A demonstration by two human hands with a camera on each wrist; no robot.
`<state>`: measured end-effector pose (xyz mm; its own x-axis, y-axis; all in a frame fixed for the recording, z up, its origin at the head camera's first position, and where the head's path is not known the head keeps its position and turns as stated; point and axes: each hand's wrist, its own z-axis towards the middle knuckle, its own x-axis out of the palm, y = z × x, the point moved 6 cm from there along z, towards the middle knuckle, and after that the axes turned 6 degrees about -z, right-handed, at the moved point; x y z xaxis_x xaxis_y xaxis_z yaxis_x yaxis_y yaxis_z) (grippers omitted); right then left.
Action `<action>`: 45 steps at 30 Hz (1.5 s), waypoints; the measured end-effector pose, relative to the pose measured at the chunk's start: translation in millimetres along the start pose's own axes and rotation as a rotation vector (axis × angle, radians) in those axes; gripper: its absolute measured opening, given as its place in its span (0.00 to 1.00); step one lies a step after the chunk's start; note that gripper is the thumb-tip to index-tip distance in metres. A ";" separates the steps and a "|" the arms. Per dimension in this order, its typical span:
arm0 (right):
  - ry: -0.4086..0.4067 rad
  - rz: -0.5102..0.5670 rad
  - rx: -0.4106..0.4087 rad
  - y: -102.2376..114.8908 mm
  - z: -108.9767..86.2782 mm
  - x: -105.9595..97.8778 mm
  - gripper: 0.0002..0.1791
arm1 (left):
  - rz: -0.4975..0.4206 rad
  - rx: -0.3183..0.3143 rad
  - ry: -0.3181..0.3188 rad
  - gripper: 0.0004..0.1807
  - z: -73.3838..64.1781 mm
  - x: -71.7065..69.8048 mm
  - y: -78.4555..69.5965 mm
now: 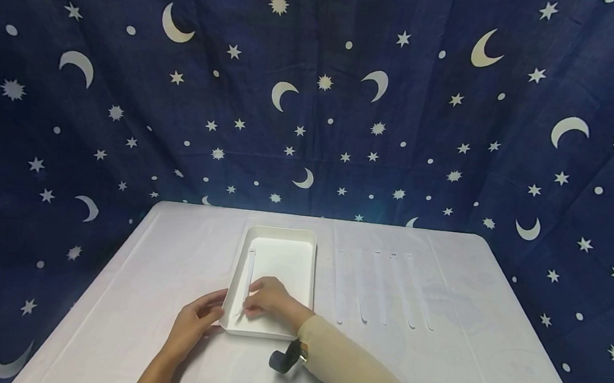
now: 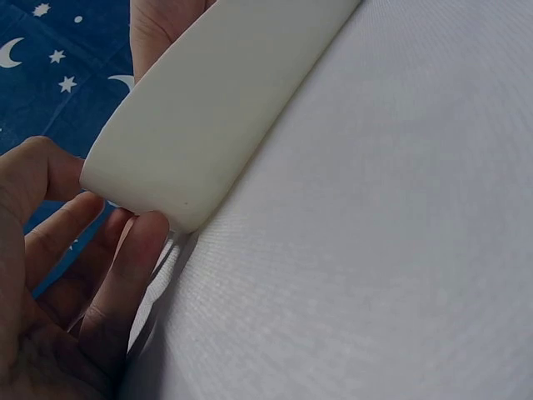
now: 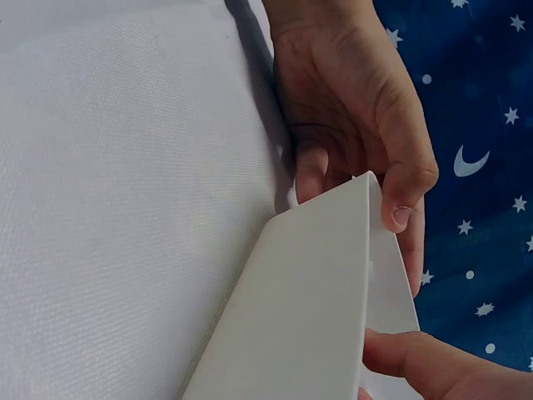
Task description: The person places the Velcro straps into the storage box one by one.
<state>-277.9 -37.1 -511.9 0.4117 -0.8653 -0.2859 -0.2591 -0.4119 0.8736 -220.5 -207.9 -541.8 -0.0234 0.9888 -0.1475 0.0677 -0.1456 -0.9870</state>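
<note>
A white rectangular tray [image 1: 289, 264] lies on the table. Inside it, along the left side, is a long slim white strip [image 1: 251, 269]. My right hand [image 1: 271, 299] reaches into the tray and pinches the strip near its lower end; in the right wrist view, the tray wall [image 3: 308, 292] hides most of that grip. My left hand [image 1: 191, 322] holds the near left corner of the tray. Its thumb laps over the rim while the other fingers stay outside, as the right wrist view shows.
To the right of the tray, several similar slim white strips [image 1: 362, 289] lie side by side on the white tablecloth [image 1: 482, 332]. A dark blue curtain [image 1: 315, 106] with moons and stars hangs behind the table and along both sides.
</note>
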 end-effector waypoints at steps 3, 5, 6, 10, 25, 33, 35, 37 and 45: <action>-0.002 -0.020 -0.009 1.6 -2.1 -0.5 0.23 | -0.002 0.003 -0.001 0.27 0.2 -0.1 0.0; -0.002 -0.026 -0.013 2.1 -2.6 -0.5 0.23 | -0.001 0.003 -0.003 0.27 0.4 -0.1 0.1; -0.004 -0.033 -0.014 2.2 -2.7 -0.6 0.23 | 0.001 0.003 -0.004 0.27 0.5 -0.1 0.0; -0.001 -0.071 -0.019 3.4 -3.9 -3.5 0.21 | 0.013 -0.005 -0.011 0.27 0.5 -0.1 0.2; -0.078 -0.175 -0.099 38.3 -20.1 -77.6 0.24 | 0.056 -0.002 -0.023 0.27 2.3 1.1 -0.9; -0.179 -0.195 -0.104 28.6 -37.3 -151.2 0.25 | 0.065 -0.003 -0.030 0.28 3.0 2.0 1.6; -0.210 -0.204 -0.097 20.0 -44.1 -174.4 0.25 | 0.078 -0.001 -0.029 0.28 3.6 2.9 2.5; -0.242 -0.221 -0.082 9.6 -52.8 -197.3 0.25 | 0.084 -0.001 -0.027 0.28 3.8 3.8 2.6; -0.333 -0.225 -0.022 -30.6 -89.8 -271.0 0.27 | 0.069 -0.005 -0.025 0.28 1.9 2.3 -1.0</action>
<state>-303.1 235.6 -425.8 0.1495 -0.8012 -0.5795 -0.1746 -0.5982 0.7821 -222.5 -205.5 -541.3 -0.0438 0.9752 -0.2168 0.0748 -0.2132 -0.9741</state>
